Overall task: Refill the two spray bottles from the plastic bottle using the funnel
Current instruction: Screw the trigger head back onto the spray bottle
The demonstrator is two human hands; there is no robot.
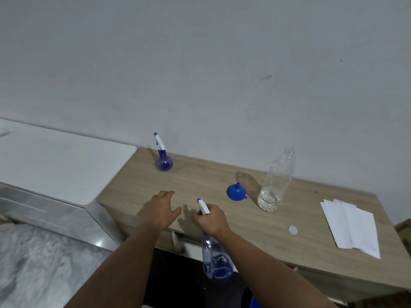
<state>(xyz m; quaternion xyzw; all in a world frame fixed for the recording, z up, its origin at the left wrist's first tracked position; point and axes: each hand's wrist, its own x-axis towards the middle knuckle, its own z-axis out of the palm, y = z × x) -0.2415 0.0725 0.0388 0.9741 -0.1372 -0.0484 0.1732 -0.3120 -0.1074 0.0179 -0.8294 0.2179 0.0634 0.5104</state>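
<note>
My right hand (211,221) grips the white-and-blue trigger head of a clear blue spray bottle (216,258), whose body hangs below the front edge of the wooden table (200,181). Just left of it, my left hand (161,208) hovers over the table with fingers spread, holding nothing. A second spray bottle (163,160), round and blue, stands upright at the table's back left. The blue funnel (236,192) rests wide end down, spout up, in the middle. To its right stands an uncapped clear plastic bottle (274,183) with a little water at the bottom.
A white bottle cap (293,230) lies on the table right of my right arm. Folded white papers (351,227) lie at the right end. A white-topped metal cabinet (57,165) adjoins the table on the left. A grey wall rises directly behind.
</note>
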